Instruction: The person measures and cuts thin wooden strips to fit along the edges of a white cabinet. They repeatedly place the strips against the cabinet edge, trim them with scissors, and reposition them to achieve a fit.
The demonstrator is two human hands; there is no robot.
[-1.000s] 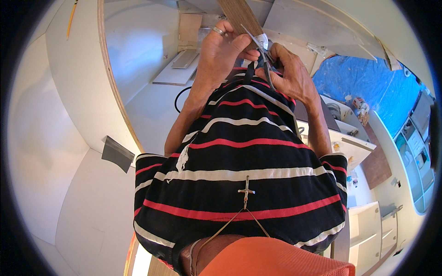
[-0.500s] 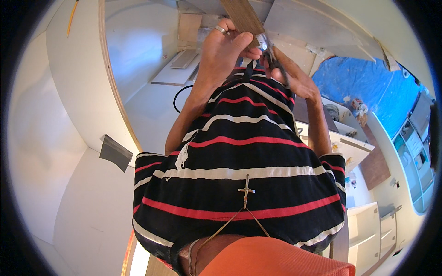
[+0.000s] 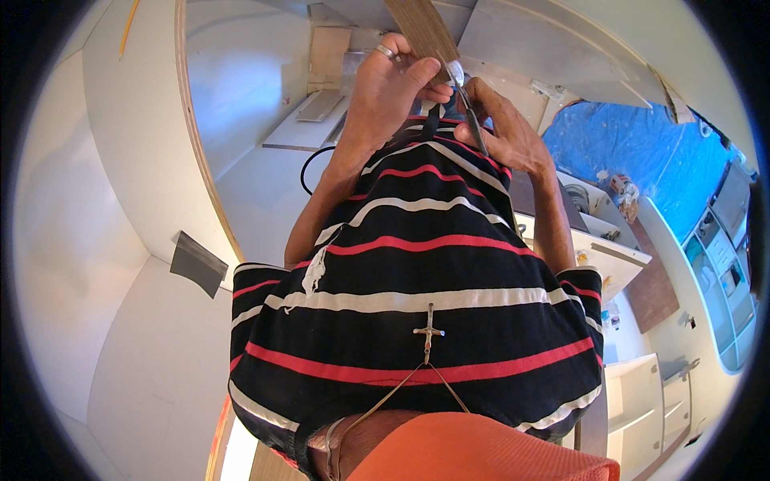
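Note:
My left hand (image 3: 393, 84), with a ring on one finger, pinches a brown wood-grain strip (image 3: 423, 32) between thumb and fingers near its lower end. The strip runs up past the top of the picture. My right hand (image 3: 507, 128) is closed round a pair of dark-handled scissors (image 3: 472, 112). Their blades point up and lie against the strip's lower right corner, close to my left fingertips. How far the blades are apart is hard to make out. Both hands are in front of my striped shirt, at the far end of my reach.
A white panel with a small board (image 3: 321, 105) lies beyond my left forearm. Blue plastic sheeting (image 3: 630, 152) hangs at the right, near an open drawer unit (image 3: 593, 212). A dark grey piece (image 3: 198, 264) sticks out from the pale panel edge at left. A pencil (image 3: 128, 28) is at upper left.
The scissors have swung slightly left, and their handles now sit closer to my shirt. My right hand has turned with them. My left hand and the strip stay nearly in place.

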